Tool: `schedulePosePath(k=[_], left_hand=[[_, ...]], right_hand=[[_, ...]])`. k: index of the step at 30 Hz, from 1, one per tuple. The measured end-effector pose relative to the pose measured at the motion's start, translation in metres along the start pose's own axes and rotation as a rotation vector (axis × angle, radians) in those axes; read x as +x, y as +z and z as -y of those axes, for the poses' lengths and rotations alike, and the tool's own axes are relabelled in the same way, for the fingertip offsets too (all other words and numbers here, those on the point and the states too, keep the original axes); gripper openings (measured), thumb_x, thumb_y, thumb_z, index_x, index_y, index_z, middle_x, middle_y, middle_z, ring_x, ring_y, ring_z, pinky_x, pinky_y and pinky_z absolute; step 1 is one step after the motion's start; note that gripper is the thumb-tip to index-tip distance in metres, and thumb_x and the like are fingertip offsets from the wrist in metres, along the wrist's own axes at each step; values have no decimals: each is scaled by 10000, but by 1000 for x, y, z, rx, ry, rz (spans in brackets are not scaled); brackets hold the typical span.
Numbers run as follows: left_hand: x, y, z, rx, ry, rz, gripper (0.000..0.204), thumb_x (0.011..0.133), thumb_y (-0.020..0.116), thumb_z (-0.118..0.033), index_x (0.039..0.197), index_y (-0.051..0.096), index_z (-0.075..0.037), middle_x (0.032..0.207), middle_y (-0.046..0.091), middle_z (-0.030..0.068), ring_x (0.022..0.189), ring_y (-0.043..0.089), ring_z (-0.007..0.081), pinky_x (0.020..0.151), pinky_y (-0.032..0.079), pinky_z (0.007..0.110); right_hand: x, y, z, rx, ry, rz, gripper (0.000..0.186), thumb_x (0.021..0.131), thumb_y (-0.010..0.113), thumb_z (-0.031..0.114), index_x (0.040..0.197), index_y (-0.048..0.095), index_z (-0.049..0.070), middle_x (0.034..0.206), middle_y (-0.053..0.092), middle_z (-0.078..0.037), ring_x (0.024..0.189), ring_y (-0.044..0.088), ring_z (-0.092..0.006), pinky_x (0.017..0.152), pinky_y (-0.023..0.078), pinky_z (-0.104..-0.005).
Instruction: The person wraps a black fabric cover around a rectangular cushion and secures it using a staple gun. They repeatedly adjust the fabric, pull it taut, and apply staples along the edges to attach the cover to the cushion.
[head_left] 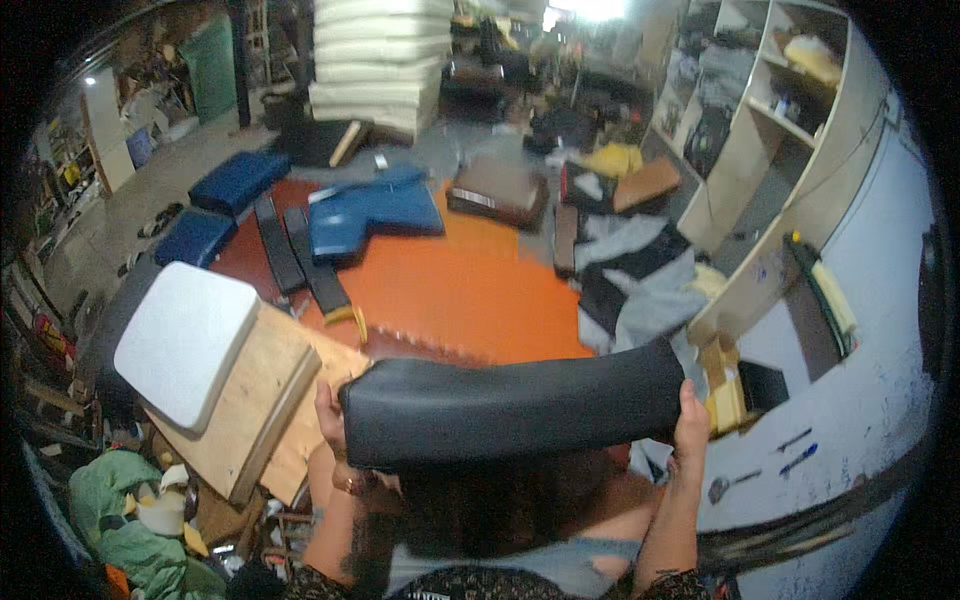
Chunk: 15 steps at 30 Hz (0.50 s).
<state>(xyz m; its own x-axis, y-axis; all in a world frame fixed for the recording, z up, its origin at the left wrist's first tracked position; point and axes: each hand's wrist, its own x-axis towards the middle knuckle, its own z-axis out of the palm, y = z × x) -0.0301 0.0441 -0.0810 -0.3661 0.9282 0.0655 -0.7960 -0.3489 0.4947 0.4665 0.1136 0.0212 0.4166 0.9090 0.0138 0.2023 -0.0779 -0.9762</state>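
Observation:
A long black padded cushion point(510, 405), gently curved and covered in smooth leather-like material, is held level across the front of my body. At its left end my left hand point(332, 420) grips it, the fingers partly hidden behind the edge. My right hand point(691, 420) presses on the opposite end, with the fingers partly out of sight. Below the cushion, my lap is mostly covered by it. Beyond it lies an orange sheet point(450, 290) on the floor.
At left, a white square padded seat point(187, 345) rests on stacked wooden boards point(245, 420). Blue cushions point(238, 182), black strips point(278, 245) and a brown cushion point(497, 188) lie farther off. White foam slabs point(380, 70) are piled at the back; shelving point(775, 130) stands right.

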Motion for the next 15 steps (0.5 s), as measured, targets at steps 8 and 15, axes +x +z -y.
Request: schedulePosePath(k=[8,15], left_hand=[[-10,-34,45,-5,-149,-90,684,1126,372,-550,1283,701,28,1299,710,212,1136,708,319,1037,558,473],[-86,-94,133,1192,-557,579,506,1150,421,-421,1432,611,-47,1414,633,184,1336,581,310,1154,439,412]], right_hand=[[18,54,129,44,-479,124,452,1090,648,303,1369,698,-49,1226,753,-81,1122,656,-145,1041,480,-292],[44,80,37,-138,-621,-142,345,1105,599,323,1113,731,4,1203,649,-98,1150,601,-229,1054,451,-384]])
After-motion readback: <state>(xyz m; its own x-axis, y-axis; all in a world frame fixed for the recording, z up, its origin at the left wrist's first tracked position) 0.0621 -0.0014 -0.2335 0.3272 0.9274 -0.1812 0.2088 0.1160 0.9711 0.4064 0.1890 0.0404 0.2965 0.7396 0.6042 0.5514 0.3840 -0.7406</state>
